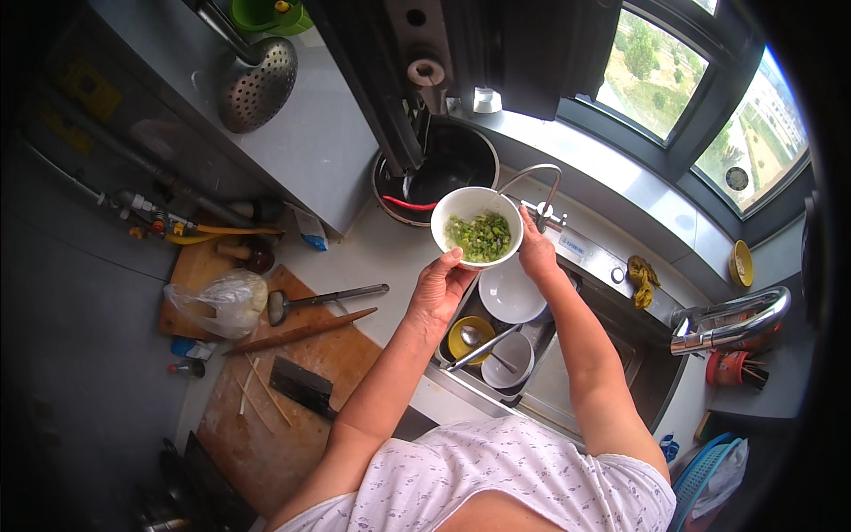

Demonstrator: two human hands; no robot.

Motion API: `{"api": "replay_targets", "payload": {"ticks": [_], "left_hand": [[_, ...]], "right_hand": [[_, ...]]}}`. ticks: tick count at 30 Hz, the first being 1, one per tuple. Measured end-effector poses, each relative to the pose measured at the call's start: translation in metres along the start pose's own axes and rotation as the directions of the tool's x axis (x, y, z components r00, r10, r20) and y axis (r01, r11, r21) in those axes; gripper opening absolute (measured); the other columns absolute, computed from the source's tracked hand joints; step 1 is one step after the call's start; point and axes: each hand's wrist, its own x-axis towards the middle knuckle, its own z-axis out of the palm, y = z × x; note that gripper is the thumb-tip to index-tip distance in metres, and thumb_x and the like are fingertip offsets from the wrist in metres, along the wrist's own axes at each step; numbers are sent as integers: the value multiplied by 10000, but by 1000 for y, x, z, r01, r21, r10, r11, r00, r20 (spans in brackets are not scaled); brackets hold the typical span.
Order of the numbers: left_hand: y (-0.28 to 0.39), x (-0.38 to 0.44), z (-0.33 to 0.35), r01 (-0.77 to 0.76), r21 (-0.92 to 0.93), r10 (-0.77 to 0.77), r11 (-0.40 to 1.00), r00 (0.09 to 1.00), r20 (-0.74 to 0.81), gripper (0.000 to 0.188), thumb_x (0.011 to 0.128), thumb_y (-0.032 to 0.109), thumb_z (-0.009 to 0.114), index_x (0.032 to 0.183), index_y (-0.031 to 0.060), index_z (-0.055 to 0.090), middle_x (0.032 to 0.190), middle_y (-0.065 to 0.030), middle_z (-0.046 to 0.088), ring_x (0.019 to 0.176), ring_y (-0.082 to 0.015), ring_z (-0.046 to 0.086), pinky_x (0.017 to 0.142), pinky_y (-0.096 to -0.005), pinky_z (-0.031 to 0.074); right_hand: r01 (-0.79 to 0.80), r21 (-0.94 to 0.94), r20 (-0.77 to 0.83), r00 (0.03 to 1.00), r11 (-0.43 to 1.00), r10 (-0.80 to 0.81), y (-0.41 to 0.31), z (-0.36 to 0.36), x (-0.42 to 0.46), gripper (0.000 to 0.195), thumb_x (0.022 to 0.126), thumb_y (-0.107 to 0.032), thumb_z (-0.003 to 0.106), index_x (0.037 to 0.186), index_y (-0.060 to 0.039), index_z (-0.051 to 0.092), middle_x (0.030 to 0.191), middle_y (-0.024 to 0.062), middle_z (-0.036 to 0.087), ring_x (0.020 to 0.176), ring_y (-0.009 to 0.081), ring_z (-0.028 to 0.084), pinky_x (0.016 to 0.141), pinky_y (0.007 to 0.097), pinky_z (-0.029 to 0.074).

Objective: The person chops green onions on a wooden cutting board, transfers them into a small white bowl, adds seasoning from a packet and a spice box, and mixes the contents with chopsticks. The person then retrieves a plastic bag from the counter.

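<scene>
A white bowl [440,234] of chopped green vegetables [484,236] is held up in front of me, over the back edge of the sink. My left hand [439,289] grips its near left side, thumb on the rim. On its right side rests my right hand [536,247], partly hidden behind the bowl, near a thin curved faucet [557,179]. Below, the sink's left part holds a large white bowl [510,292], a yellow bowl [457,340] with a metal spoon [470,334], and a smaller white bowl [525,362]. A dark round pot [482,153] stands behind the held bowl.
Left lies a wooden cutting board [299,432] with a cleaver [300,386], a rolling pin [306,332], a ladle [332,295] and chopsticks [269,392]. A plastic bag [233,302] sits beyond. A chrome faucet [731,326] juts over the sink's right; a skimmer [259,86] hangs upper left.
</scene>
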Motion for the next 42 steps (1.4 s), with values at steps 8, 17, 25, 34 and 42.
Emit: {"api": "replay_targets", "payload": {"ticks": [8, 17, 25, 34, 42], "left_hand": [[1, -1, 0, 1, 7, -1, 1000, 1000, -4, 599, 737, 120, 777, 1239, 16, 469, 1182, -99, 544, 1117, -228, 545, 1040, -368, 460], [0, 1, 0, -17, -16, 17, 1000, 1000, -26, 432, 768, 76, 734, 1149, -27, 557, 1098, -118, 593, 1020, -231, 607, 940, -386, 540], [-2, 7, -5, 4, 20, -4, 1000, 1000, 16, 580, 746, 128, 765, 1235, 12, 476, 1170, -95, 553, 1098, -224, 549, 1040, -367, 448], [-4, 6, -2, 18, 11, -18, 1000, 999, 34, 558, 743, 112, 754, 1222, 7, 489, 1170, -90, 558, 1095, -215, 549, 1030, -359, 451], [-8, 2, -10, 9, -17, -9, 1000, 999, 37, 420, 786, 74, 704, 1166, -18, 550, 1134, -122, 595, 1036, -228, 604, 957, -382, 526]], "right_hand": [[-30, -91, 37, 999, 995, 34, -8, 3, -2, 658, 757, 74, 462, 1382, -119, 395, 1509, 88, 323, 930, 361, 645, 772, 443, 539], [353, -209, -166, 906, 912, -389, 16, 16, 30, 453, 806, -22, 541, 1251, 1, 460, 1216, 243, 514, 967, 386, 596, 830, 438, 512], [188, -69, -23, 981, 980, -190, 26, 28, 39, 544, 781, -93, 598, 1301, 8, 474, 1351, 231, 444, 1136, 349, 498, 939, 388, 478], [238, -99, -42, 969, 966, -243, 20, 4, 38, 489, 798, -120, 611, 1260, -8, 497, 1226, 223, 526, 1064, 377, 561, 898, 415, 499], [-5, -133, -241, 970, 991, -27, 8, -11, 67, 101, 798, -13, 536, 896, -26, 517, 914, 197, 606, 796, 419, 642, 690, 486, 533]]}}
